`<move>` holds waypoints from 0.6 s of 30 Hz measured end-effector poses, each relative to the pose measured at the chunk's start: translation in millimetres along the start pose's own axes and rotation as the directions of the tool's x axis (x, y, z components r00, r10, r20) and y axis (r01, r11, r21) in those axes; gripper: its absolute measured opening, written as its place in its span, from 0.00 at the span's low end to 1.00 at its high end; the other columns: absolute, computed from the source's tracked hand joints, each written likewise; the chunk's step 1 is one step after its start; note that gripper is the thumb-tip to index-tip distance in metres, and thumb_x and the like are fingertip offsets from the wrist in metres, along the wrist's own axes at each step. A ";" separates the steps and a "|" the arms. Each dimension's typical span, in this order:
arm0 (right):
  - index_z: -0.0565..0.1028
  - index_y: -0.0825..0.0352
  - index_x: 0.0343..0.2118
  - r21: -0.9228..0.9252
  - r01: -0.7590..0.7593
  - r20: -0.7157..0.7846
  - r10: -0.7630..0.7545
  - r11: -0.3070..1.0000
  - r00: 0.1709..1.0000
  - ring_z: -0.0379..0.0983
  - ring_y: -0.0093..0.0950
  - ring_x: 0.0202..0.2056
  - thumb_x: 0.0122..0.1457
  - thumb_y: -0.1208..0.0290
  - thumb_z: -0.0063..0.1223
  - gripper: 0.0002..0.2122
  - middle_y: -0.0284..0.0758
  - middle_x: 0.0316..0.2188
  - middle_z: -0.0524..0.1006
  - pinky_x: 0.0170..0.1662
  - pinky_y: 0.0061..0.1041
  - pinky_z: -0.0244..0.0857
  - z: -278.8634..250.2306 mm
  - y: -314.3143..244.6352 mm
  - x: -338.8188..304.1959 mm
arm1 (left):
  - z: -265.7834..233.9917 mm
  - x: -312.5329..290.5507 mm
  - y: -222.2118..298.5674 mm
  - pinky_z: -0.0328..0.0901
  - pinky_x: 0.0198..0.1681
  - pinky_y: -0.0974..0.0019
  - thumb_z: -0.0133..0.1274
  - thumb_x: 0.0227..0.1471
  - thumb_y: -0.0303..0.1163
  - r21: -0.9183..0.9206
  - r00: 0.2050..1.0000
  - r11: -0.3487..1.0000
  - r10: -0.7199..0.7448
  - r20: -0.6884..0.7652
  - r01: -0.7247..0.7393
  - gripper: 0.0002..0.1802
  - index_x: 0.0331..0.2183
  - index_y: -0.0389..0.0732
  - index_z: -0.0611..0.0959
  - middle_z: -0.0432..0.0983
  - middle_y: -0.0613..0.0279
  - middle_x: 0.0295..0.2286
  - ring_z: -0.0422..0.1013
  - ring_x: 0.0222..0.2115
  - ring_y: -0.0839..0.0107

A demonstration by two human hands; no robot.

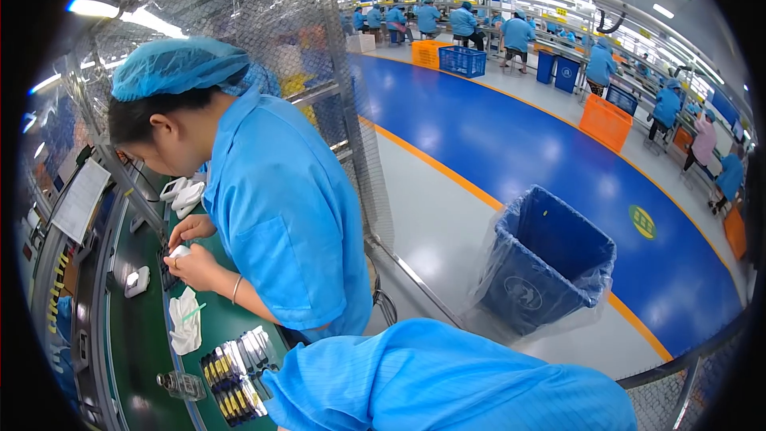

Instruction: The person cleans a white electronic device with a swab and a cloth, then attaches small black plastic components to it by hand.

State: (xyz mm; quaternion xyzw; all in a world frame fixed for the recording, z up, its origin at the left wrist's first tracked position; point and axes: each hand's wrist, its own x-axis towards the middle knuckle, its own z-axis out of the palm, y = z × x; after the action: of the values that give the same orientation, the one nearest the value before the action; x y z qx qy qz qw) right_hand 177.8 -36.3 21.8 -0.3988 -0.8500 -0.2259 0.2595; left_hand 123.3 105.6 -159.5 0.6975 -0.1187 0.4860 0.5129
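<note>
Beside yellow-marked pieces [230,371], a blue sleeve [447,379] is cut off, both hands unseen; their grip cannot be told.

On the workbench [144,335], a bottle [182,385] sits just left of the rows of packs [230,377], a cloth [184,323] lies between these and a co-worker's hands [199,269], and a waste bin [523,275] stands on the floor [431,231] to the right.

The sleeve [431,375] is bright blue, finely striped.
</note>
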 end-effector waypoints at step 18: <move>0.70 0.67 0.35 0.993 -0.103 -0.060 0.996 0.053 -0.064 0.68 0.15 0.34 0.57 0.71 0.49 0.06 0.27 0.33 0.72 0.37 0.18 0.64 -67.1 -107.4 -158.2 | -45.2 -59.7 13.4 0.71 0.25 0.60 0.64 0.28 0.22 0.476 0.930 0.816 -0.189 -0.315 0.327 0.35 0.42 0.43 0.66 0.70 0.50 0.30 0.69 0.24 0.61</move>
State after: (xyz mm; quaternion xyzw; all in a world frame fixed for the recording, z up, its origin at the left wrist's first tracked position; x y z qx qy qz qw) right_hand 196.5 -227.0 -44.3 -0.4270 -0.2022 0.1938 0.8598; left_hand 59.5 117.3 -199.2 0.7518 0.1804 0.5100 0.3771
